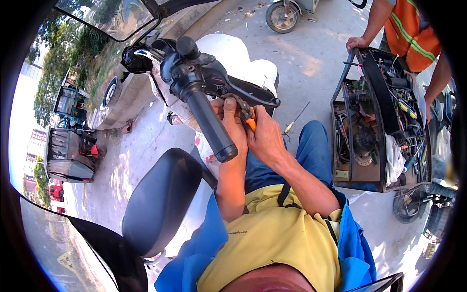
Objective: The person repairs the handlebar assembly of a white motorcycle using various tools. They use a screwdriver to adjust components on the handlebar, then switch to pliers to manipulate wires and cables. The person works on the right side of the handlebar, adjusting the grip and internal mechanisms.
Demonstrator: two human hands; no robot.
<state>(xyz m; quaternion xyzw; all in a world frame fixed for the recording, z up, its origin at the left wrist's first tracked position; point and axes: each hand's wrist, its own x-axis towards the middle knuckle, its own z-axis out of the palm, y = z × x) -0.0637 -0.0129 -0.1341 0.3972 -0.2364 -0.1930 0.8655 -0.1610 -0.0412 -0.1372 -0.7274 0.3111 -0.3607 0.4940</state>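
The black rubber handlebar grip (209, 126) of a white scooter slants across the middle of the view. Beyond it, the black brake lever (250, 94) reaches to the right. My right hand (266, 135) is closed around orange-handled pliers (250, 120), their metal jaws just below the lever. Beside the jaws, my left hand (232, 121) is pinched closed under the lever, partly behind the grip. Whatever its fingertips hold is too small and hidden to make out.
To the right stands an open metal tool chest (360, 186) full of tools and parts; a person in an orange vest (408, 34) holds it. A yellow-handled screwdriver (289, 128) lies on the ground. The scooter's black seat (163, 199) is at lower left. Parked three-wheelers (73, 155) stand far left.
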